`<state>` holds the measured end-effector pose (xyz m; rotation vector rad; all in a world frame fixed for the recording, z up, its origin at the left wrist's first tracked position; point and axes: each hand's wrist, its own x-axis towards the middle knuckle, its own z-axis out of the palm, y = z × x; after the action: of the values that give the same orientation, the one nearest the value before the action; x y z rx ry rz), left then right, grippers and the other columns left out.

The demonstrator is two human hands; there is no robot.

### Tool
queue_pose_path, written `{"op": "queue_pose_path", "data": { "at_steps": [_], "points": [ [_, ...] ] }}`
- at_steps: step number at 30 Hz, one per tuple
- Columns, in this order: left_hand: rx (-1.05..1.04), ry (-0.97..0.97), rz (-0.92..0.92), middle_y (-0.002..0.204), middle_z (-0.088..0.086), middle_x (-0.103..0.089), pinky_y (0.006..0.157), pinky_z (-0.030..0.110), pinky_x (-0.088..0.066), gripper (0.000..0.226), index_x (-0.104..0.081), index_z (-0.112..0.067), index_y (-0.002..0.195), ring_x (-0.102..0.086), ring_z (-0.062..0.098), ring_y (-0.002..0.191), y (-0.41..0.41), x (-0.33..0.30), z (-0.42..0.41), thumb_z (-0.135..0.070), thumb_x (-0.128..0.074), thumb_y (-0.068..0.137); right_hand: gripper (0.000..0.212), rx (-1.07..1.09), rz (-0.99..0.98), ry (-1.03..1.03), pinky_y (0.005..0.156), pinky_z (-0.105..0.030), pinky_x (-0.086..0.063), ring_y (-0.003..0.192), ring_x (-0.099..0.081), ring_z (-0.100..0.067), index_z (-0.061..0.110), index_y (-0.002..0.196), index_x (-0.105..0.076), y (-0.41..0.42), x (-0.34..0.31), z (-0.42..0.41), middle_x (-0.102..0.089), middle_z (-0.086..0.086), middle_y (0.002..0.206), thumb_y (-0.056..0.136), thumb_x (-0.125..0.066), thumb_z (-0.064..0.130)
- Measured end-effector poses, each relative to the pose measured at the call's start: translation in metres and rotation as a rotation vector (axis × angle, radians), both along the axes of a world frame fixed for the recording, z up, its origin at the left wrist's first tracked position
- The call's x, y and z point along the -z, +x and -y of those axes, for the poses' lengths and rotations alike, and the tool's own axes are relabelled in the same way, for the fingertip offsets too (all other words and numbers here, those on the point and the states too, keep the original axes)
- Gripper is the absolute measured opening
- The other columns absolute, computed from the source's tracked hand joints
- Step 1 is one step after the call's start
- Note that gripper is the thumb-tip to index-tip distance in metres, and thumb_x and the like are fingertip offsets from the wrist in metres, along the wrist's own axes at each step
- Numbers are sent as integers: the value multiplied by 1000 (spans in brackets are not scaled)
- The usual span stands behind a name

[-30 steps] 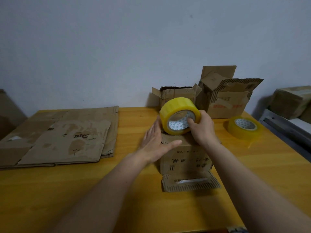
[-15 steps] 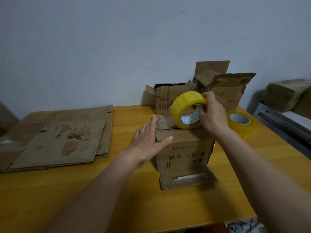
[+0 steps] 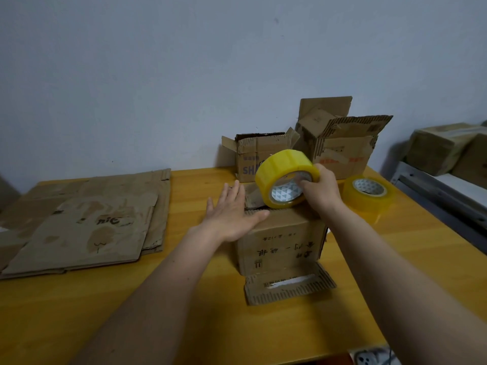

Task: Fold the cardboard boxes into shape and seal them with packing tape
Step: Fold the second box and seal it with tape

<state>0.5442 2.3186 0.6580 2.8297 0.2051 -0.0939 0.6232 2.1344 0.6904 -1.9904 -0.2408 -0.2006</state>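
Tape roll point(image 3: 287, 178) in right hand point(image 3: 320, 192): a second ago upright over far top edge of cardboard box point(image 3: 280, 239), hole facing camera; half a second ago swung toward box's right side; now back above box's far edge, tilted, hole down-forward. Left hand point(image 3: 232, 210) slid slightly off box's left top edge, fingers flat.

left arm point(image 3: 158, 285): bare, no sleeve | right arm point(image 3: 390, 272): bare, no sleeve

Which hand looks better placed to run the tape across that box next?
The right hand: it already grips the tape roll over the box top. The left hand lies flat on the box, steadying it.
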Motion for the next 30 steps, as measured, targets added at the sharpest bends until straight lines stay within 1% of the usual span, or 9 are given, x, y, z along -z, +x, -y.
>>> {"op": "queue_pose_path", "data": {
  "at_steps": [3,8,12,14,17,19,22,25,30],
  "points": [
    [-19,39,-14,158,-4,22,116,51,7,110,12,-18,151,20,16,144,1,-1,2,-88,-21,73,9,-11,42,-12,74,-41,-47,88,-54,-27,14,90,-49,2,-1,-1,-55,-8,90,90,-57,8],
    [-13,82,1,159,-1,18,117,45,7,127,10,-15,151,17,16,145,1,-1,3,-96,-6,54,13,36,83,-32,59,-33,-38,82,-49,-22,17,94,-46,11,-8,9,-48,2,83,90,-53,6],
    [-15,85,22,159,1,16,117,42,6,135,8,-14,152,15,18,146,1,-1,7,-96,-1,46,22,151,189,-85,71,-38,-43,88,-49,-20,18,108,-47,21,-14,30,-51,1,95,90,-58,12],
    [-14,92,30,160,2,15,116,40,5,134,7,-14,152,14,18,146,1,-1,9,-96,-2,47,23,224,205,-2,70,-35,-41,89,-50,-18,18,107,-50,21,-10,31,-51,4,94,89,-63,17],
    [-14,92,35,159,2,15,116,40,4,132,8,-14,152,14,18,146,0,-1,9,-95,-2,49,16,225,69,219,69,-30,-41,90,-57,-20,18,99,-56,17,1,27,-55,8,86,88,-66,22],
    [-15,87,38,160,2,15,116,39,4,131,7,-14,152,13,18,146,-1,-1,10,-95,-2,49,15,102,-60,281,73,-36,-49,94,-61,-25,16,103,-59,16,5,29,-63,-1,92,89,-64,14],
    [-18,87,42,160,1,15,115,37,6,129,7,-15,152,13,18,146,-2,-2,12,-94,-4,51,16,52,-31,210,82,-45,-53,96,-61,-29,17,103,-57,20,1,36,-62,-6,96,91,-59,7],
    [-20,90,34,159,0,15,114,37,6,127,8,-16,152,13,18,146,-2,-2,14,-93,-6,53,19,131,101,123,81,-44,-50,93,-57,-26,19,99,-55,26,-6,43,-57,-3,93,91,-55,2],
    [-28,93,22,159,0,15,115,37,6,125,9,-15,152,13,18,146,-2,-3,14,-92,-9,55,28,264,184,9,79,-37,-45,97,-53,-23,14,117,-57,33,-7,58,-56,-3,101,91,-52,3]
  ]
}}
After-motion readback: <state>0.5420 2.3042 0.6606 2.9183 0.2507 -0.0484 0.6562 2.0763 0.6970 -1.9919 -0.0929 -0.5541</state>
